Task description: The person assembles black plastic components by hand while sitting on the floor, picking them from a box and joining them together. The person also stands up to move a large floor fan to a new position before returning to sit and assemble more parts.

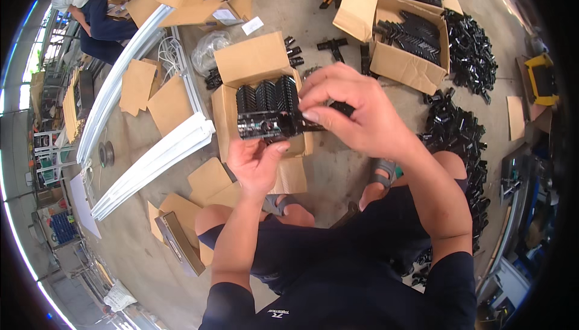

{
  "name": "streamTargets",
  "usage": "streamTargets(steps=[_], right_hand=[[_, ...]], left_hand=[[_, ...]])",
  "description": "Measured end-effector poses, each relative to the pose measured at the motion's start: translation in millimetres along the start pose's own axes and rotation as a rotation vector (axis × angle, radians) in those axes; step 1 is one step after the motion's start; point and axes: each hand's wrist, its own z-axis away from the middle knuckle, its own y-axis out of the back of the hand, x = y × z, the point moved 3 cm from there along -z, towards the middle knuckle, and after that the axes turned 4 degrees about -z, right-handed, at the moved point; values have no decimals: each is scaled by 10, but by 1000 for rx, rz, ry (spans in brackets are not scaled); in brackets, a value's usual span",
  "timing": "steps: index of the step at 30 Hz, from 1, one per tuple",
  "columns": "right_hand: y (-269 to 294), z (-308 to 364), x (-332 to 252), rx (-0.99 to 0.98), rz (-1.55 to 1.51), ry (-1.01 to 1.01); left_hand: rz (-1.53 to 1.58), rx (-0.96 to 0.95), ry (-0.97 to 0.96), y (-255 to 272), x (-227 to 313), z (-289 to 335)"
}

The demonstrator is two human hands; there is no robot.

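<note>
My left hand supports a glossy black plastic part from below, its fingers curled behind it. My right hand comes in from the right, its thumb and fingers closed on the right end of the same part. Just beyond, an open cardboard box stands on the floor, holding rows of ribbed black parts that look stacked in order. The black part hangs over the box's near side and hides some of its contents. What lies under my right fingers is partly hidden.
Loose black parts lie heaped on the right, beside another open box of them. White bent rails and flat cardboard lie on the left. A clear plastic bag sits by the box. Another person is at far left.
</note>
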Motion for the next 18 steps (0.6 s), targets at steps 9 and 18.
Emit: streamTargets(steps=[9,18], right_hand=[[-69,1,-143,-187,201,235],[-37,-21,-112,-201,155,200]], left_hand=[[136,-69,1,-59,114,-18],[24,7,0,13,103,81]])
